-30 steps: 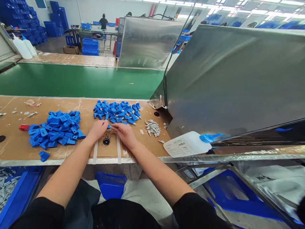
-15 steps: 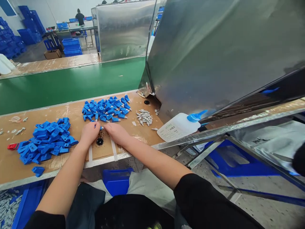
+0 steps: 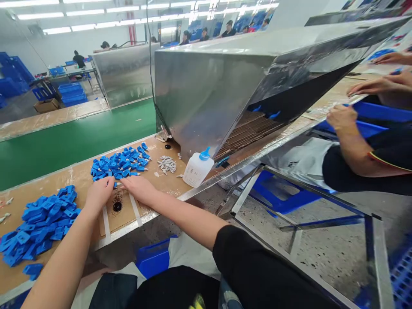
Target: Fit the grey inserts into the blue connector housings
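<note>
My left hand is closed, and a bit of a small blue plastic piece shows at its fingertips. Close by on the right, my right hand has its fingers pinched together at the same piece; whatever sits in that pinch is too small to make out. Just below both hands, a round black spot lies on the cardboard-covered bench. Behind them spreads a heap of blue plastic pieces, some with pale tips. Further right is a small pile of grey-white parts. A larger heap of blue pieces lies left.
A white squeeze bottle with a blue nozzle stands at the bench edge. Beyond it rises a metal hood. A green conveyor belt runs behind the bench. At right, a co-worker's hands are over the same bench line.
The camera view has turned up and to the right, bringing in co-workers and more of the hood. Both my hands stay together at the small blue piece.
</note>
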Motion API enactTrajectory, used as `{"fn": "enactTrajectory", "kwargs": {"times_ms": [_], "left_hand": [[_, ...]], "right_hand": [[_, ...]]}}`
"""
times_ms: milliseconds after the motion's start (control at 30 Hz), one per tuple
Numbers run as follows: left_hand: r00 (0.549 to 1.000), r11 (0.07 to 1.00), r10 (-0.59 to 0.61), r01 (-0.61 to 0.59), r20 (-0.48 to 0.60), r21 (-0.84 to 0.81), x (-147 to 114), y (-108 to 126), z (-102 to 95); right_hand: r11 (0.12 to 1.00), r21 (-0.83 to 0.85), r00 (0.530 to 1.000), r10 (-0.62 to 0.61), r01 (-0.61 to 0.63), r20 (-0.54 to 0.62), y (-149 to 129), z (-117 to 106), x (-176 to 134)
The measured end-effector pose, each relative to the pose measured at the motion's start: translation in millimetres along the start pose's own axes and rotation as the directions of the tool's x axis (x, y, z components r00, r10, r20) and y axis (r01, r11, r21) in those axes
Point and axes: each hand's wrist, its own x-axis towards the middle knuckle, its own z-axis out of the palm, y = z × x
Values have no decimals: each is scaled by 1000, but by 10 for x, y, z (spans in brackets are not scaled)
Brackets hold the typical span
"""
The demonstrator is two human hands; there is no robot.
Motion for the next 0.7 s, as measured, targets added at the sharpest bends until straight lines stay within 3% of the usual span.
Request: {"fn": "enactTrajectory", "kwargs": {"times_ms": [133,167,200,267,300,367,467,533,600,667,700], "left_hand": [[960,983,-82,123,-270,139,314,-82,-439],[949,974,-111,162,-294,156,423,-105,-504],[948,966,-142,195,-284,169,532,-125,-544],[974,952,-176,205,-140,228,720,-155,-559],[983,945,-171,183,-65,272,785,-166,-551],[989,928,-144,142,-20,344,824,-189,-549],[988,914,-75,122,-135,388,619,-274,-649],[993,912,-3,50,-115,407,321,-394,-742],[993,895,99,-116,60,432,-53,-559,-774],[948,855,198,-292,251,428,-424,-734,-706],[928,836,238,-345,286,427,-583,-812,-644]], "right_hand": [[949,-228,974,226,-218,10,241,-446,-404],[933,-261,963,268,-249,40,331,-517,-503],[919,-284,948,306,-272,82,425,-561,-587],[899,-322,916,363,-297,170,599,-579,-706],[896,-344,903,368,-282,219,669,-563,-744],[898,-380,890,347,-223,297,759,-523,-799],[908,-383,897,304,-171,320,786,-535,-858],[928,-324,922,276,-182,272,742,-599,-872],[960,-204,937,239,-190,255,644,-669,-843],[984,5,943,169,-178,287,491,-697,-758],[978,138,948,110,-157,298,399,-683,-698]]}}
